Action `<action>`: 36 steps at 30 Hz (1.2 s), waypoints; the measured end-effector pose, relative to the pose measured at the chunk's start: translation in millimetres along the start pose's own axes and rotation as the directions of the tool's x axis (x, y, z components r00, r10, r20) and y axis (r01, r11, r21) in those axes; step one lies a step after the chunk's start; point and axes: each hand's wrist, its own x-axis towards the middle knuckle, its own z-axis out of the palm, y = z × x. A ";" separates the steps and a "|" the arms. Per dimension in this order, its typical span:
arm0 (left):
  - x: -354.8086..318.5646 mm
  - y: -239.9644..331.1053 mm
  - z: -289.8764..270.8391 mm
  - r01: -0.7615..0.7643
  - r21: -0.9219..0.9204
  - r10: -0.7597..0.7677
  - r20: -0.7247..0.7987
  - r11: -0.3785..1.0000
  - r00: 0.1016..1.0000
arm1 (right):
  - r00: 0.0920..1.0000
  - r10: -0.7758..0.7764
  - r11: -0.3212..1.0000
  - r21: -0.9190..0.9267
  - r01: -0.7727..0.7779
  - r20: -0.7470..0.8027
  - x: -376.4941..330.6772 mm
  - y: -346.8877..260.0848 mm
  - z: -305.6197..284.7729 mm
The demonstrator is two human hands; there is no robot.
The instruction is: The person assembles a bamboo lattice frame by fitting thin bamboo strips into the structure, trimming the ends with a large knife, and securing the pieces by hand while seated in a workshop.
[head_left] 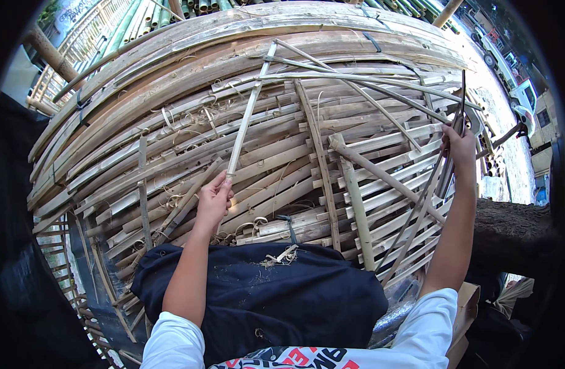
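Note:
Pinched in my left hand [215, 198] is the near end of a pale, narrow bamboo strip [245, 126]. The strip slants away from me over the pile, and its far end meets other thin strips near the top middle. My right hand [459, 147], raised at the right, is closed around a dark, narrow knife [462, 101] whose tip points up. Thin strips run down from beside that hand toward my lap; whether the fingers also hold them, I cannot tell. A dark cloth [264, 307] covers my lap, with curled shavings [282, 255] lying on it.
A wide stack of split bamboo slats [172, 111] fills the space before me, scattered with shavings. A bamboo pole frame [356, 203] leans at the right of the middle. Beside my right arm lies a thick log [516, 230]. A truck [497, 52] stands far right.

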 end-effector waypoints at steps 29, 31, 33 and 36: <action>2.6 -51.3 46.7 -0.341 0.339 0.270 0.237 0.877 0.933 | 0.610 -0.322 0.652 -0.297 0.697 0.724 -119.8 -45.9 116.0; -0.3 -50.9 45.5 -0.353 0.321 0.289 0.231 0.879 0.929 | 0.620 -0.261 0.629 -0.357 0.691 0.740 -109.0 -30.4 145.2; -4.9 -38.6 41.2 -0.317 0.384 0.236 0.244 0.867 0.941 | 0.713 -0.260 0.654 -0.424 0.626 0.652 -102.0 -14.5 164.8; -3.2 -34.6 36.2 -0.288 0.400 0.167 0.311 0.870 0.936 | 0.682 -0.310 0.606 -0.416 0.678 0.662 -100.1 -6.4 176.7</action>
